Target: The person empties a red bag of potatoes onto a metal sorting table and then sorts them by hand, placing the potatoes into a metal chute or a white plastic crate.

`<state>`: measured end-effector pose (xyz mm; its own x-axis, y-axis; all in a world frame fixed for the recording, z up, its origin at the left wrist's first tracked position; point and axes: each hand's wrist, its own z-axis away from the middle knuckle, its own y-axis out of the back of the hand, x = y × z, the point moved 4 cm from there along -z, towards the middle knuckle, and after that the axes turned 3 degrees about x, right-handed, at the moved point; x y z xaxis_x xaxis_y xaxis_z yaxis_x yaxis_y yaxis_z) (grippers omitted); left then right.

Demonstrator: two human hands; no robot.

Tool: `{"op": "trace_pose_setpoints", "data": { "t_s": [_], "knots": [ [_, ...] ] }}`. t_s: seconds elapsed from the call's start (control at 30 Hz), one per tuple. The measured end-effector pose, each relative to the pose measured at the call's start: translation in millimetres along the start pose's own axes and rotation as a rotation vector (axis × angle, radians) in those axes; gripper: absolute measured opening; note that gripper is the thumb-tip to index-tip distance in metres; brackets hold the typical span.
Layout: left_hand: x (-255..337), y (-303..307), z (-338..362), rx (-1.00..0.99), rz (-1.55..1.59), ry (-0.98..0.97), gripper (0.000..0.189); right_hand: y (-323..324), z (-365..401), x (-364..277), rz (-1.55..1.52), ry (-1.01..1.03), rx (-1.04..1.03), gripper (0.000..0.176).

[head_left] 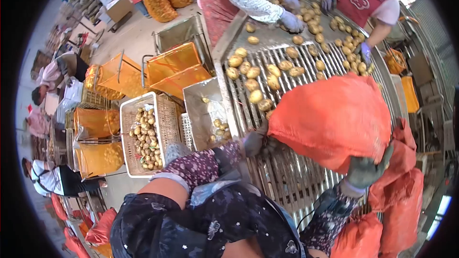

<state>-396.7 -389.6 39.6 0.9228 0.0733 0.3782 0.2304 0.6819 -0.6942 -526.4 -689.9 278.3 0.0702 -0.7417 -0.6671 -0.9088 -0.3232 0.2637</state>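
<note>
A full red mesh sack lies over the slatted metal sorting table, tilted with its narrower end toward my left side. My left hand, in a dark glove, grips the sack at that left end; its fingertips are partly hidden. At the lower right, my right hand in a grey-green glove holds the sack's underside, thumb apart from the fingers. Loose potatoes are scattered across the slats beyond the sack. The sack's contents do not show through the mesh.
Two co-workers' gloved hands reach among potatoes at the table's far end. To the left stand a white crate of potatoes, a grey bin and orange mesh bags. More red sacks lie at right. Other people stand far left.
</note>
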Motion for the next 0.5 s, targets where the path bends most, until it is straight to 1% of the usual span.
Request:
{"op": "trace_pose_setpoints", "data": {
  "t_s": [0.03, 0.1, 0.17, 0.2, 0.27, 0.3, 0.37, 0.4, 0.43, 0.5],
  "knots": [
    [1, -1, -2, 0.095, -0.041, -0.061, 0.06, 1, 16, -6, 0.315, 0.218, 0.044, 0.058],
    [13, -1, 0, 0.293, -0.125, -0.19, 0.057, -1, 41, -10, 0.421, 0.282, 0.037, 0.064],
    [25, 0, -6, 0.203, -0.124, -0.293, 0.055, 3, 51, -6, 0.285, 0.114, 0.029, 0.062],
    [30, -2, -9, 0.151, -0.126, -0.344, 0.054, 3, 49, -7, 0.315, 0.093, 0.022, 0.063],
    [49, -21, -8, 0.146, -0.164, -0.502, 0.053, 19, 39, 6, 0.035, -0.163, 0.127, 0.064],
    [58, -27, -12, 0.109, -0.116, -0.488, 0.054, 31, 36, 20, -0.281, -0.397, 0.23, 0.063],
    [75, -42, 2, 0.031, -0.121, -0.491, 0.055, 50, 41, 7, -0.075, -0.227, 0.16, 0.062],
    [89, -63, 20, -0.014, -0.179, -0.51, 0.055, 59, 43, 0, 0.025, -0.14, 0.138, 0.063],
    [102, -83, 35, -0.069, -0.24, -0.53, 0.056, 85, 43, 12, -0.084, -0.218, 0.137, 0.061],
    [111, -107, 61, -0.098, -0.401, -0.488, 0.052, 127, 67, 26, -0.463, -0.421, 0.276, 0.051]
  ]
}}
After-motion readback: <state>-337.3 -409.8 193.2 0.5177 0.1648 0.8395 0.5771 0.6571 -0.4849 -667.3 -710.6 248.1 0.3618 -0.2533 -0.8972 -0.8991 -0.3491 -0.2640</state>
